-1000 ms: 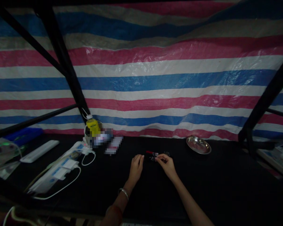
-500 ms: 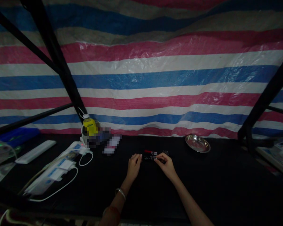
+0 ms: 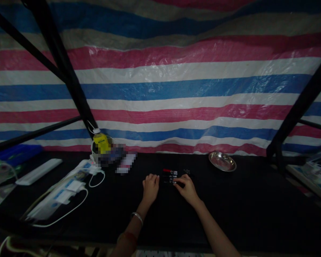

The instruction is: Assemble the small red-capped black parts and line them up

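Observation:
Between my hands, several small slim pieces lie side by side on the black tabletop. The farthest is a red piece with a silver end. Nearer to me are dark pieces with silver ends, among them a black-and-silver piece; their exact kind is too small and dark to tell. My right hand pinches the silver right end of that nearest piece between thumb and finger. Just left of the row, my left hand rests on the tabletop with its fingers stretched forward, apart from the pieces.
Small shiny bits lie behind my right hand. A round metal dish stands at the back right. To the left are a power strip with white cables, a white bar and a yellow bottle. A striped tarp hangs behind.
My left hand has drawn slightly left, away from the row. My right hand has come a little nearer to me, uncovering the shiny bits behind it. The view has shifted slightly.

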A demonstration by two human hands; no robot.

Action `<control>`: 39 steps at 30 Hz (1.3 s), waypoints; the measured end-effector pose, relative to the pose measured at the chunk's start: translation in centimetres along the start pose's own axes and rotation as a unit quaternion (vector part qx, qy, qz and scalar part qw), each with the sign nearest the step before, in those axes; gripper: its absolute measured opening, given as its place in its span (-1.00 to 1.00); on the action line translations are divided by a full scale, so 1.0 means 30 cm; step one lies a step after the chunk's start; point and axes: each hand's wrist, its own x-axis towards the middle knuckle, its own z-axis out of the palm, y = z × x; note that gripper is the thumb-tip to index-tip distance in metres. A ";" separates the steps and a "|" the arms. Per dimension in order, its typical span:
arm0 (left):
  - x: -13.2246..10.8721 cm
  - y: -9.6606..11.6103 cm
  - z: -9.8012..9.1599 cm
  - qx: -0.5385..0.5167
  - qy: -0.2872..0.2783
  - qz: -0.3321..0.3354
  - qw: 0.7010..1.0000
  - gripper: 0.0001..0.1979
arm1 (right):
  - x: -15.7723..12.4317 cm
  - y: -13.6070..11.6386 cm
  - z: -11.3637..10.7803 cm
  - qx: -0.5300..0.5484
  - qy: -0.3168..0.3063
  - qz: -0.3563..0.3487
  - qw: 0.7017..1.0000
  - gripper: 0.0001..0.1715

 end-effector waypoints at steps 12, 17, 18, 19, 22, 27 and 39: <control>-0.011 0.025 0.002 0.105 -0.023 0.006 0.994 -0.63 | -0.005 -0.023 -0.012 -0.068 -0.014 -0.003 0.998 -0.81; -0.018 0.043 -0.002 0.156 -0.013 -0.001 0.988 -0.63 | -0.004 -0.018 -0.008 -0.082 -0.018 0.003 0.996 -0.76; -0.019 0.045 -0.001 0.162 -0.010 -0.002 0.987 -0.63 | -0.004 -0.018 -0.008 -0.084 -0.018 0.004 0.996 -0.76; -0.019 0.045 -0.001 0.165 -0.008 -0.003 0.986 -0.64 | -0.004 -0.018 -0.009 -0.084 -0.020 0.005 0.996 -0.75; -0.020 0.046 0.000 0.165 -0.008 -0.010 0.986 -0.66 | -0.003 -0.018 -0.011 -0.080 -0.023 0.004 0.997 -0.74; -0.020 0.048 0.000 0.167 -0.008 -0.013 0.986 -0.68 | -0.005 -0.019 -0.009 -0.077 -0.016 -0.003 0.997 -0.75; -0.019 0.052 -0.022 0.095 0.038 -0.006 0.995 -0.68 | 0.009 0.084 -0.107 -0.079 0.152 0.063 0.983 -0.73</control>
